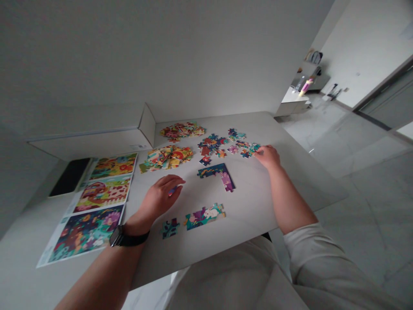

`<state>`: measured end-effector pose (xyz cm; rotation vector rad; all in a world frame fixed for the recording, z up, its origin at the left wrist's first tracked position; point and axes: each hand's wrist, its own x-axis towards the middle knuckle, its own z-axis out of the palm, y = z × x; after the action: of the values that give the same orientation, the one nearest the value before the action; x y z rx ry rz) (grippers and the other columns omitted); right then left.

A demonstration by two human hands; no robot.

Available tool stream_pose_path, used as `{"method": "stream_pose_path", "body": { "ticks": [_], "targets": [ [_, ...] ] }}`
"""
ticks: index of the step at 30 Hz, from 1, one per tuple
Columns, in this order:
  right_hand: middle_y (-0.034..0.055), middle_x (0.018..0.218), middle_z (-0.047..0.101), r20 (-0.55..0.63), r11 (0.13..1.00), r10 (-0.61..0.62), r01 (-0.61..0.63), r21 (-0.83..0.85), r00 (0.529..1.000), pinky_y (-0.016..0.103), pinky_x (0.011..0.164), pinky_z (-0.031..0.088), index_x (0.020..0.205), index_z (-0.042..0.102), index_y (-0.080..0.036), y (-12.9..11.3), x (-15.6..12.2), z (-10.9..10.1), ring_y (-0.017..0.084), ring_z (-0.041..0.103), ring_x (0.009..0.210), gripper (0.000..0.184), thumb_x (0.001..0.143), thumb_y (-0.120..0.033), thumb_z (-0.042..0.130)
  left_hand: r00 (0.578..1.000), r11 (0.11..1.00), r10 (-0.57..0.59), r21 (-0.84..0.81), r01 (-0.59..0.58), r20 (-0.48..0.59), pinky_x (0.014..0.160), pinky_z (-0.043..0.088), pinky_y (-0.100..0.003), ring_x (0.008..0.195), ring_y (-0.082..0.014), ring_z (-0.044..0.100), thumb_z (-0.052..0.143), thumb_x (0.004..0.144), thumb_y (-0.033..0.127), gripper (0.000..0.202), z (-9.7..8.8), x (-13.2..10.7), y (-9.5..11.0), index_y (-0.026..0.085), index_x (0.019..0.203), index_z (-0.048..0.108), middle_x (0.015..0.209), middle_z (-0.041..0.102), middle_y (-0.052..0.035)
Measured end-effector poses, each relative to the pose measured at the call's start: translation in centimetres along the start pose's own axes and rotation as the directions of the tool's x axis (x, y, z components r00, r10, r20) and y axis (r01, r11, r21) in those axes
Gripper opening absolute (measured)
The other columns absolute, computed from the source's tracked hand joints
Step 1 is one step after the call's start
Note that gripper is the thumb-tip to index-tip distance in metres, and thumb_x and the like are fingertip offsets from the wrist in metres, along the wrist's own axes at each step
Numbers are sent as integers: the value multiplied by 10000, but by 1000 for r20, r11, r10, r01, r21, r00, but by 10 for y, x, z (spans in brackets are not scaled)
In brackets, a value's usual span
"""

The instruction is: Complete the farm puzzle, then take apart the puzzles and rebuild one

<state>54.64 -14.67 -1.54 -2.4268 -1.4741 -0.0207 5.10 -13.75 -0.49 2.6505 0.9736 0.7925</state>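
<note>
My left hand [164, 194], a dark watch on its wrist, curls around a purple-blue puzzle piece [173, 190], mostly covered by the fingers. At the right end of the loose dark-coloured pieces, my right hand [269, 157] has its fingertips closed on a teal puzzle piece [254, 147], partly hidden. Between the hands lies a joined corner section [227, 175] in dark blue and pink. Nearer to me is a joined strip with a white rabbit [209, 212]. A small teal section [170, 228] lies left of that strip, apart from it.
Heaps of yellow pieces [169, 157] and red pieces [182, 130] lie toward the wall, beside more loose dark pieces [211, 143]. A printed picture sheet [127, 189] and a black tablet-like object [69, 176] lie left. A white box [97, 144] stands behind them on the table [254, 202].
</note>
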Motion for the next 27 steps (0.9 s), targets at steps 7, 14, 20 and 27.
{"method": "stream_pose_path", "body": {
  "ticks": [7, 14, 20, 27],
  "targets": [
    [110, 1362, 720, 27, 999, -31, 32, -27, 999, 460, 1033, 546, 1367, 775, -345, -6, -1, 6, 315, 659, 1191, 413, 968, -364, 667, 1000, 1000, -23, -2, 23, 7, 1027, 612, -425, 1117, -261, 746, 550, 1057, 344, 273, 1, 1, 1, 246, 1168, 780, 1202, 773, -104],
    [147, 1318, 717, 11, 998, 11, -11, -55, 1000, 464, 1013, 543, 1305, 799, -283, -4, 2, 10, 335, 650, 1192, 384, 990, -442, 649, 1000, 1000, -19, -2, 19, 4, 1023, 607, -425, 1116, -256, 744, 546, 1068, 337, 272, 3, 1, 0, 236, 1172, 776, 1206, 771, -106],
    [133, 1304, 707, 74, 999, 5, -1, -44, 997, 454, 1019, 534, 1264, 799, -282, -2, 1, 4, 330, 657, 1194, 372, 923, -420, 742, 1000, 1000, -13, 2, 13, -1, 1017, 610, -412, 1109, -254, 744, 549, 1066, 327, 271, 3, 1, 1, 232, 1174, 778, 1196, 769, -109],
    [156, 1275, 704, 71, 1000, 12, -11, -21, 997, 484, 1034, 512, 1195, 803, -252, 4, 5, 10, 355, 645, 1227, 354, 935, -483, 731, 999, 999, -33, -16, 34, 33, 1022, 605, -424, 1120, -252, 734, 544, 1067, 312, 271, 0, 2, 5, 217, 1176, 772, 1208, 769, -114]
  ]
}}
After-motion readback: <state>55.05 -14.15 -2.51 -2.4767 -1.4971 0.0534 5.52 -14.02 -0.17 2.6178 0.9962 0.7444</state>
